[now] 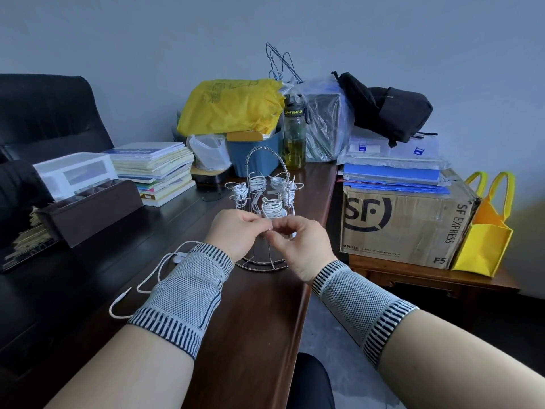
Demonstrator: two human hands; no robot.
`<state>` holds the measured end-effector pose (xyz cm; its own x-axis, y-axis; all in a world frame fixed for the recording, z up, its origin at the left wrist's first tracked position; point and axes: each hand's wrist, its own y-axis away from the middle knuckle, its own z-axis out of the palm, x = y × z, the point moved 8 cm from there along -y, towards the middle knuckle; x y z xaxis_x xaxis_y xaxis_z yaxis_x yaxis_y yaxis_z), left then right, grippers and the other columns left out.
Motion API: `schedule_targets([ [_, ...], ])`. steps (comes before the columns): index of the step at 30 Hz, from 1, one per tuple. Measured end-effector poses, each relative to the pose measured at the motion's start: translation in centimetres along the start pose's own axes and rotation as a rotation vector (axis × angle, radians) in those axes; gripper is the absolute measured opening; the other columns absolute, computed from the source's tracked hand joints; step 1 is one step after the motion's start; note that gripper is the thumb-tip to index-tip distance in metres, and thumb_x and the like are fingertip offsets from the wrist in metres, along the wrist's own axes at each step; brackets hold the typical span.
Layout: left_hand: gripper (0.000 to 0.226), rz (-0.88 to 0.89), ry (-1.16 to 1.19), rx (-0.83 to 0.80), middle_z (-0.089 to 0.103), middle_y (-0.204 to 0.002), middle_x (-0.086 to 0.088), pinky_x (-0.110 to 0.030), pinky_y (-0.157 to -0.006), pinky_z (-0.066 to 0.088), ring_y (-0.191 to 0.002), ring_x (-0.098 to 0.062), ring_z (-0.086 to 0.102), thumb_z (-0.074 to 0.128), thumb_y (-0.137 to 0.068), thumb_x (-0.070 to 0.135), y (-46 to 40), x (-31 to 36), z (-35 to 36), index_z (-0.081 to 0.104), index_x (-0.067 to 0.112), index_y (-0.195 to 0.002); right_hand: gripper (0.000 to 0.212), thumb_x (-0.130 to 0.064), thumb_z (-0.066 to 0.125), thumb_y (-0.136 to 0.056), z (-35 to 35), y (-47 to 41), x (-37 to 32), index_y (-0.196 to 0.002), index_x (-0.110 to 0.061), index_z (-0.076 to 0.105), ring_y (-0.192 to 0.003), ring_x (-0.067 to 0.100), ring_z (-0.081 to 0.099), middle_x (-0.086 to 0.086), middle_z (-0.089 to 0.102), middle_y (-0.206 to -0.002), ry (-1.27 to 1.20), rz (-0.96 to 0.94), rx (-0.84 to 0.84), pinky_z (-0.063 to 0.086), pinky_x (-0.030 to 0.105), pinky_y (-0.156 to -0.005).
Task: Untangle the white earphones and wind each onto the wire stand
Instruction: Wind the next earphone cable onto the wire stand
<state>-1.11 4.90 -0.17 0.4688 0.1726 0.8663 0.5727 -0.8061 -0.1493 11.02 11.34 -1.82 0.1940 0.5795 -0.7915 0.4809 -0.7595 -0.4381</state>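
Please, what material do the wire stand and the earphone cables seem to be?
Wire stand: apparently bare metal, chrome-like, judging by thin silvery rods with bright glints. Earphone cables: probably soft plastic or rubber coating, matte white, bending into tight coils without kinks.

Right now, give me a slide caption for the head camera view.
Both hands, left hand and right hand, pinch a white earphone cable at the wire stand; another earphone lies loose on the desk.

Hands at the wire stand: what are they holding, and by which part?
Both the left hand and right hand pinch a thin white earphone cord between fingertips, along its loose stretch just below the front coil on the metal wire stand.
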Motion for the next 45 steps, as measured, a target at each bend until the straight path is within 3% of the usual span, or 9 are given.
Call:
schedule_targets([
  [4, 0.008, 0.011, -0.008, 0.013, 0.076, -0.087, 0.001, -0.049, -0.088, 0.056, -0.094, -0.021, 0.069, 0.072, -0.071, 0.036, -0.3, -0.2, 0.1, 0.075, 0.038, -0.063, 0.007, -0.022, 0.066, -0.086, -0.1, 0.1, 0.1, -0.089, -0.026, 0.072, -0.072, 0.003, 0.063, -0.018, 0.063, -0.071, 0.001, 0.037, 0.030, 0.050, 0.017, -0.074],
  [8, 0.021, 0.013, -0.004, 0.099, 0.075, -0.079, -0.003, -0.047, -0.078, 0.060, -0.075, -0.019, 0.074, 0.061, -0.087, 0.027, -0.7, -0.8, -0.2, 0.073, 0.019, -0.072, 0.014, -0.017, 0.062, -0.088, -0.8, 0.1, -0.1, -0.094, -0.022, 0.074, -0.079, 0.009, 0.063, -0.015, 0.064, -0.080, 0.036, 0.012, 0.083, 0.049, 0.022, -0.080],
  [15, 0.033, 0.105, 0.121, 0.162, 0.061, -0.114, 0.000, -0.025, -0.056, 0.056, -0.059, -0.012, 0.071, 0.043, -0.102, 0.017, -0.7, -0.1, 1.2, 0.059, 0.023, -0.130, 0.016, -0.011, 0.060, -0.090, -0.8, 0.4, -0.1, -0.098, -0.014, 0.073, -0.084, 0.017, 0.063, 0.002, 0.065, -0.091, 0.086, -0.077, 0.106, 0.047, 0.024, -0.081],
  [20, 0.031, 0.089, 0.183, 0.149, 0.055, -0.073, -0.001, -0.018, -0.047, 0.049, -0.074, -0.032, 0.072, 0.045, -0.101, 0.014, -0.8, -0.3, 1.4, 0.062, 0.018, -0.127, 0.017, -0.012, 0.059, -0.089, -1.0, 0.0, 0.1, -0.097, -0.014, 0.073, -0.081, 0.010, 0.058, -0.002, 0.065, -0.091, 0.107, -0.050, 0.099, 0.039, 0.014, -0.077],
  [23, 0.027, 0.083, 0.168, 0.152, 0.055, -0.074, 0.001, -0.022, -0.046, 0.051, -0.082, -0.041, 0.069, 0.045, -0.102, 0.018, -1.1, -0.4, 1.5, 0.066, 0.020, -0.118, 0.015, -0.015, 0.058, -0.088, -1.2, -0.4, 0.3, -0.094, -0.018, 0.071, -0.074, 0.011, 0.060, -0.006, 0.066, -0.081, 0.086, 0.020, 0.095, 0.045, 0.019, -0.073],
  [27, 0.033, 0.036, 0.099, 0.109, 0.068, -0.078, -0.013, -0.042, -0.064, 0.060, -0.068, -0.032, 0.072, 0.041, -0.101, 0.034, -1.3, -0.9, 1.9, 0.061, 0.016, -0.081, 0.020, -0.012, 0.057, -0.087, -1.4, -0.5, 0.2, -0.099, -0.025, 0.066, -0.058, 0.003, 0.054, -0.014, 0.057, -0.065, 0.070, 0.032, 0.080, 0.044, 0.014, -0.063],
  [37, 0.029, -0.043, 0.373, 0.125, 0.062, -0.074, -0.010, -0.016, -0.035, 0.036, -0.045, -0.013, 0.063, 0.052, -0.098, 0.019, -1.0, -1.3, 2.1, 0.061, 0.016, -0.071, 0.022, -0.011, 0.054, -0.091, -0.9, 0.1, -0.4, -0.100, -0.022, 0.072, -0.079, 0.005, 0.067, -0.008, 0.073, -0.088, 0.081, -0.033, 0.098, 0.051, 0.019, -0.080],
  [42, 0.046, -0.066, 0.371, 0.160, 0.054, -0.046, 0.006, -0.025, -0.051, 0.034, -0.052, -0.022, 0.051, 0.057, -0.092, 0.027, -1.6, -2.0, 1.8, 0.064, 0.020, -0.047, 0.025, -0.018, 0.052, -0.088, 0.2, -0.1, -1.9, -0.099, -0.020, 0.073, -0.092, 0.016, 0.068, -0.002, 0.071, -0.100, 0.121, -0.106, 0.069, 0.054, 0.037, -0.089],
  [45, 0.056, -0.092, 0.359, 0.149, 0.041, -0.035, 0.007, -0.024, -0.047, 0.030, -0.038, -0.013, 0.041, 0.056, -0.093, 0.026, -1.6, -2.0, 1.7, 0.056, 0.020, -0.037, 0.022, -0.013, 0.056, -0.088, 0.5, -0.1, -2.4, -0.098, -0.018, 0.075, -0.092, 0.019, 0.065, 0.001, 0.070, -0.098, 0.219, -0.160, 0.049, 0.050, 0.032, -0.087],
])
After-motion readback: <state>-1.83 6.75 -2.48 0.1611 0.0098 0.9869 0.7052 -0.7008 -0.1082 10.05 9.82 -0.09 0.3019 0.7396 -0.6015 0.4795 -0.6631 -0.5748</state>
